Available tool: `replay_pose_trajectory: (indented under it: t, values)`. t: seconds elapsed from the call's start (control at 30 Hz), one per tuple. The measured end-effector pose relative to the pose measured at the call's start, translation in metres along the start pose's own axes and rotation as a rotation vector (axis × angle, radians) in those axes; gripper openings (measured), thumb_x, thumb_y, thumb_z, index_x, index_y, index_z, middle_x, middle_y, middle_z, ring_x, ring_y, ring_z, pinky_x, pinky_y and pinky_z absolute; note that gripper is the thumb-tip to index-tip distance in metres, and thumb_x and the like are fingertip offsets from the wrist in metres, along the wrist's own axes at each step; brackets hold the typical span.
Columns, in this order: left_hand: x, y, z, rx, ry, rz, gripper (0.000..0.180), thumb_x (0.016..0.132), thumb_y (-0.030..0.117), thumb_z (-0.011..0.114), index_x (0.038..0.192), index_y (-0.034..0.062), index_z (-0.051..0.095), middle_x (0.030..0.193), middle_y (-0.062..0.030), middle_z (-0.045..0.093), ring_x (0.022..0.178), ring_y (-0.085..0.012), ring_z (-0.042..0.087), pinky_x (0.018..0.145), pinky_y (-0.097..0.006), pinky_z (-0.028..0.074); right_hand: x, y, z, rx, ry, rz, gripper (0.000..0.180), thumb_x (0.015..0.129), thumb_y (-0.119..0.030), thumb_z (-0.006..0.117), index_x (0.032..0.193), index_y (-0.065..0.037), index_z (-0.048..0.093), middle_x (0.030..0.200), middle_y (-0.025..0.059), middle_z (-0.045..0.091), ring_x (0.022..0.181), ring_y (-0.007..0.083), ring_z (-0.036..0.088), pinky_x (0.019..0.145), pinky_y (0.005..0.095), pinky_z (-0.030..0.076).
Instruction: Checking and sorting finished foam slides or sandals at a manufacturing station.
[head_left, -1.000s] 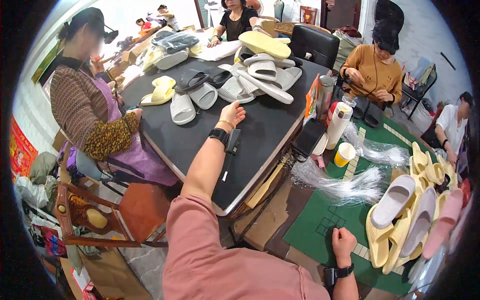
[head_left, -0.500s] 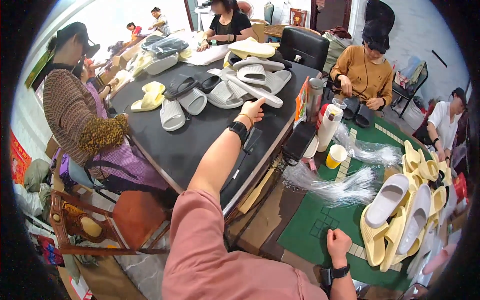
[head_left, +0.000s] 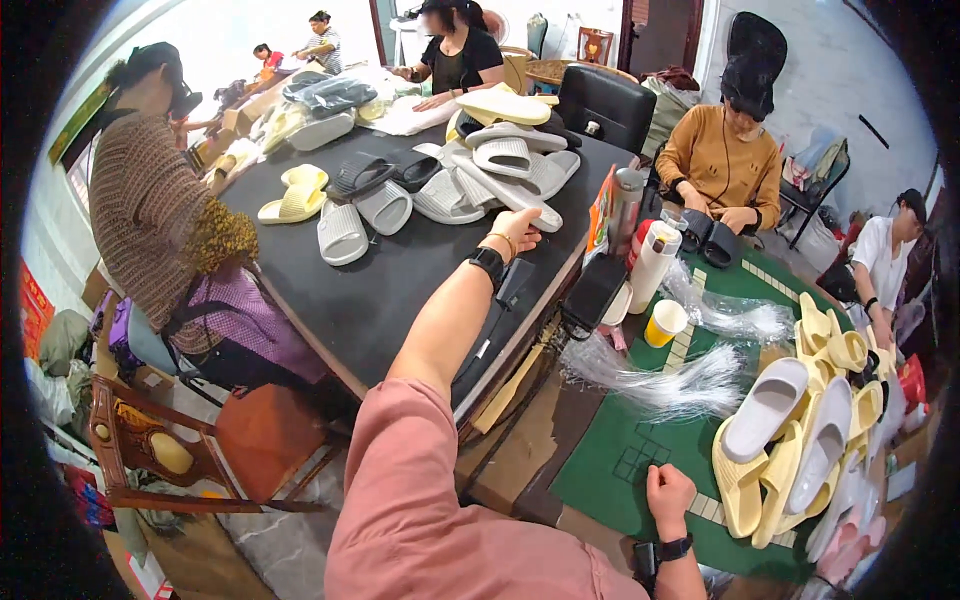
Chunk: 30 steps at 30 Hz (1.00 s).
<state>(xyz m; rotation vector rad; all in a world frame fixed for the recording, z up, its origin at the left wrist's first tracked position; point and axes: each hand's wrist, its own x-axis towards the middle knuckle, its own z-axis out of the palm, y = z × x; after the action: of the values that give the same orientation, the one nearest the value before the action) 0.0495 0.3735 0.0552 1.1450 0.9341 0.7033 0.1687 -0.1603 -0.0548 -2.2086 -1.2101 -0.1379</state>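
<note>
The left hand [head_left: 515,228] has reached farther, fingers now closing on a grey slipper [head_left: 510,195]; right hand [head_left: 668,492] stays fisted, empty.

Two hands are counted: the left hand [head_left: 517,226] and right hand [head_left: 668,490]. One yellow cup [head_left: 665,322], one white bottle [head_left: 653,266] and two black slippers [head_left: 710,240] at two o'clock are counted.

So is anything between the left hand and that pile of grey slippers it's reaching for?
Nothing visible. The left hand is already at the near edge of the grey slipper pile, its fingers at a long grey slipper. Only bare black tabletop lies beneath the forearm.
</note>
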Motion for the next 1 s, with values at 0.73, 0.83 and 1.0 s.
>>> replay_pose_trajectory:
  t: [0.73,0.83,1.0]
  values:
    - [-0.288,-0.028,-0.025,-0.451,-0.505,0.003,0.029,0.093,0.014,0.056,0.118,-0.0028,0.055,0.104,-0.0112,0.066,0.086,-0.0181,0.066,0.074,-0.032,0.056,0.000,0.001,-0.006,0.080,-0.021,-0.006,0.030,0.084,-0.021,0.067,0.064,-0.003,0.055,0.058,0.0151,0.055,0.053,0.0344,0.056,0.051,0.0414,0.042]
    - [-0.319,-0.040,-0.015,-0.254,-0.586,0.114,0.044,0.092,0.014,0.063,0.131,-0.0014,0.049,0.116,-0.0076,0.064,0.096,-0.0147,0.064,0.080,-0.031,0.054,-0.002,0.005,-0.005,0.123,-0.013,0.024,0.029,0.085,-0.021,0.067,0.065,-0.003,0.057,0.060,0.0154,0.057,0.054,0.0343,0.056,0.052,0.0400,0.043]
    - [-0.349,-0.043,0.003,-0.119,-0.755,0.046,0.060,0.085,0.012,0.072,0.136,-0.0026,0.045,0.132,-0.0070,0.057,0.119,-0.0144,0.052,0.103,-0.031,0.040,0.001,-0.002,-0.017,0.489,-0.089,0.231,0.013,0.082,-0.011,0.066,0.088,-0.001,0.062,0.079,0.0116,0.063,0.067,0.0200,0.059,0.061,0.0331,0.046]
